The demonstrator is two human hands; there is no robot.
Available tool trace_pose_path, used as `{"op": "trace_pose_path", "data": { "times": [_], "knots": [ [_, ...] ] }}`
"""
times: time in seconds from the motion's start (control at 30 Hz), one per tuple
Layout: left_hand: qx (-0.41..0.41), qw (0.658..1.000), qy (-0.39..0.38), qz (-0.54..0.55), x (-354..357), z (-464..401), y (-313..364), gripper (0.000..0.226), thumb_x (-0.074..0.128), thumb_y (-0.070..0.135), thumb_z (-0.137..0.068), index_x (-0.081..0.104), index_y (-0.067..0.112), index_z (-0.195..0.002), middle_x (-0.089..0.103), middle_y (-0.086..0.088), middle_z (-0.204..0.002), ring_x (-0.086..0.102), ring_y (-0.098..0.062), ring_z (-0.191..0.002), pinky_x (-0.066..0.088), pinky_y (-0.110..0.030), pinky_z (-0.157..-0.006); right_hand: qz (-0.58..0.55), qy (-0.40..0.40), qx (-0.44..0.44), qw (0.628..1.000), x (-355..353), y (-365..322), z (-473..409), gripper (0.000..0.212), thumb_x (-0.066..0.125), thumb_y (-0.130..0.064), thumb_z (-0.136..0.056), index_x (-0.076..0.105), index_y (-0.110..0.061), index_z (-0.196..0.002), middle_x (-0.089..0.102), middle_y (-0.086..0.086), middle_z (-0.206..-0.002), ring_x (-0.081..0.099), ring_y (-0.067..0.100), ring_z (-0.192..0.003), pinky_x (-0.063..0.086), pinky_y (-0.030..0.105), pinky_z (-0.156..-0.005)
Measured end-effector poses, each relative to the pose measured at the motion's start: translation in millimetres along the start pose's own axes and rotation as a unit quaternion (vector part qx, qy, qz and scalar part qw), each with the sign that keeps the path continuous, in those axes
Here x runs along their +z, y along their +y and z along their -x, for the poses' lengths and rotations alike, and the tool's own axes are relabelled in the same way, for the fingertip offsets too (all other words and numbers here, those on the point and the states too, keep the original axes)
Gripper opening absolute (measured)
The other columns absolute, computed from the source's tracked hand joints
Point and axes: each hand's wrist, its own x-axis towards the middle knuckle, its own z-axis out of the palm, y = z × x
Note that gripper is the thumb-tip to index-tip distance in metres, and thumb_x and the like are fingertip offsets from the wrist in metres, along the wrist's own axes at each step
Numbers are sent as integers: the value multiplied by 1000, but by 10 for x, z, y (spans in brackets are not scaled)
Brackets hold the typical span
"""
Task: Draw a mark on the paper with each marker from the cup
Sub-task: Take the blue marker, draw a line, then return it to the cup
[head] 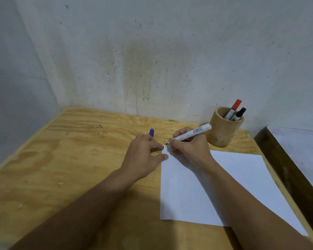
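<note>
A white sheet of paper [229, 179] lies on the right half of the plywood table. My right hand [190, 147] grips an uncapped white marker [192, 133], its tip touching the paper's far left corner. My left hand [143, 152] rests at that corner, fingertips on the paper's edge, and holds the blue cap [151, 132] between its fingers. A wooden cup [222, 130] stands behind my right hand; in it stand a red-capped marker [233, 109] and a black-capped marker [239, 114].
The plywood table [70, 159] sits in a corner of stained grey walls [143, 60]. Its right edge runs close to the paper, with a dark wooden strip [287, 168] beyond it.
</note>
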Motion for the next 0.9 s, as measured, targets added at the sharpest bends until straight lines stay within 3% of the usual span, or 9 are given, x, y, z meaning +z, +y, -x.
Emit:
{"op": "trace_pose_path", "data": {
  "times": [0.13, 0.37, 0.47, 0.6, 0.8, 0.9],
  "knots": [
    [-2, 1000, 7, -1, 20, 3, -28, 26, 79, 39, -67, 77, 24, -87, 65, 5, -87, 49, -15, -92, 45, -41, -83, 12, 23, -2, 1000, -14, 115, -34, 14, 65, 20, -76, 58, 19, -88, 57, 19, -73, 59, 18, -57, 55, 25, -52],
    [-13, 1000, 9, 14, 37, 1, -60, 30, 79, 40, -67, 77, 23, -91, 62, 5, -88, 46, -12, -95, 43, -29, -81, 49, 22, -27, 998, -25, 118, -16, 12, 65, 21, -76, 60, 22, -87, 59, 19, -74, 60, 8, -51, 54, 20, -50],
    [-13, 1000, 9, 8, 36, 2, -58, 30, 78, 41, -67, 76, 24, -92, 61, 6, -90, 47, -11, -96, 44, -31, -81, 69, 20, -35, 997, -35, 114, -15, 12, 66, 20, -77, 61, 22, -88, 60, 19, -75, 61, 6, -51, 54, 18, -49],
    [-18, 1000, 6, -1, 38, 6, -66, 31, 77, 44, -68, 76, 26, -93, 61, 9, -90, 45, -8, -96, 44, -29, -80, 62, 18, -26, 998, -44, 123, -19, 15, 69, 17, -76, 61, 20, -88, 61, 21, -77, 64, 17, -62, 59, 26, -58],
    [-19, 1000, 9, 0, 39, 4, -65, 31, 77, 44, -67, 76, 26, -92, 61, 9, -90, 45, -8, -95, 43, -28, -79, 53, 10, -27, 998, -32, 109, -4, 13, 68, 18, -78, 61, 21, -88, 60, 18, -74, 64, 10, -56, 57, 21, -54],
    [-15, 1000, 9, -3, 45, 9, -76, 31, 77, 44, -67, 76, 25, -92, 60, 9, -90, 46, -9, -95, 44, -30, -79, 41, 3, -18, 999, -40, 107, -9, 13, 68, 19, -77, 60, 21, -87, 59, 20, -74, 63, 17, -58, 58, 25, -56]
  ]
}}
